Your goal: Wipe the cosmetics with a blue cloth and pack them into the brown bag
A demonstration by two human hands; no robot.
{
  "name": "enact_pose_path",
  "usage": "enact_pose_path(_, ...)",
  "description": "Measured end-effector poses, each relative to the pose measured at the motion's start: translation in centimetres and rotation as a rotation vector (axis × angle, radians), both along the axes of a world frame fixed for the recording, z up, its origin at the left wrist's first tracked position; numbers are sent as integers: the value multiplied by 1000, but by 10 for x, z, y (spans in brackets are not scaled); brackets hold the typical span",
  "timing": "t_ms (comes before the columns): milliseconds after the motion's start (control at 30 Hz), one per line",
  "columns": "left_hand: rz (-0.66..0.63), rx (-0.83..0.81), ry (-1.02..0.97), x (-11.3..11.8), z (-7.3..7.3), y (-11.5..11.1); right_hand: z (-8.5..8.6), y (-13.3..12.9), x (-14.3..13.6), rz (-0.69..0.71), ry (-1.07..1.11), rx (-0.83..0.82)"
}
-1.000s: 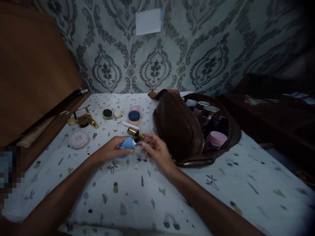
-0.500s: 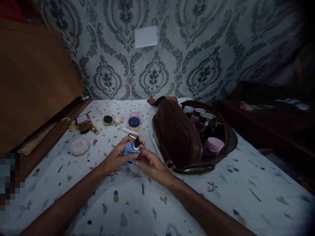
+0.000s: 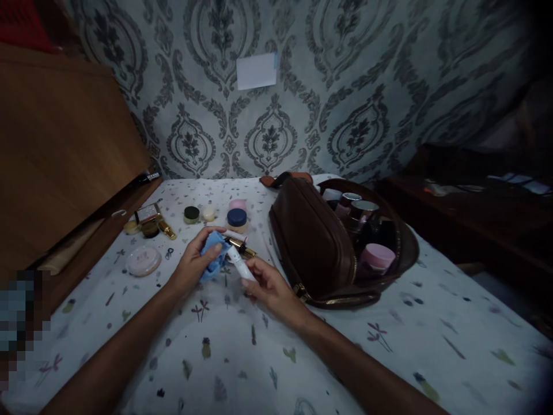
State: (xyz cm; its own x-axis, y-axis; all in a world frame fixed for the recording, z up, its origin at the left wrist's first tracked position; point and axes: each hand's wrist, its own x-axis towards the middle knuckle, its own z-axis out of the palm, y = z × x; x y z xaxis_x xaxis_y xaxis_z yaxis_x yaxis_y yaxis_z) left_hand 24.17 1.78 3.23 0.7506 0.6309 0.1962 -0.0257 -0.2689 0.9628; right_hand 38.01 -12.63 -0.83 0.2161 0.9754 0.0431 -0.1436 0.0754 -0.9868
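My left hand (image 3: 196, 259) is closed on a crumpled blue cloth (image 3: 212, 262), thumb on top. In my right hand (image 3: 270, 285) is a small white bottle (image 3: 242, 265), pinched at its lower end and tilted, its upper end close to the cloth. Just beyond the hands, a gold and black tube (image 3: 242, 248) and a white tube (image 3: 235, 236) lie on the patterned sheet. A jar with a dark blue lid (image 3: 237, 218) stands behind them.
A brown bag (image 3: 309, 236) stands open at the right, holding bottles and a pink-lidded jar (image 3: 379, 257). To the left are a round compact (image 3: 143, 260), a gold tube (image 3: 167, 229) and small jars. A wooden panel (image 3: 60, 138) borders the left side, with patterned wall behind.
The bottle has come out from the cloth and now sits in my right hand, its dark tip no longer visible. My left hand has moved slightly left with the cloth.
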Motion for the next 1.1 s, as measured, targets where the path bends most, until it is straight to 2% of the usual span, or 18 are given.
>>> enact_pose_path(100,18,-18,24,0,1,2,-2,1,-1,-22,-37,-2)
enact_pose_path(267,0,-125,33,1,-4,4,-5,4,2,-215,-58,58)
enact_pose_path(333,-11,-149,40,1,-4,4,-4,3,3,-251,-63,59)
enact_pose_path(533,-39,-111,54,0,-3,4,2,1,3,-145,48,-29)
enact_pose_path(767,-60,-116,31,-2,-5,7,14,-1,2,-46,360,-122)
enact_pose_path(833,-33,-182,-10,1,-4,4,15,-2,2,-36,408,-135)
enact_pose_path(933,29,-384,-120,7,-4,-8,14,-1,1,-26,463,-128)
enact_pose_path(1033,3,-559,-172,13,-4,-25,11,0,0,5,513,-122)
enact_pose_path(1100,-28,-608,-171,16,-6,-32,9,1,-2,37,530,-124)
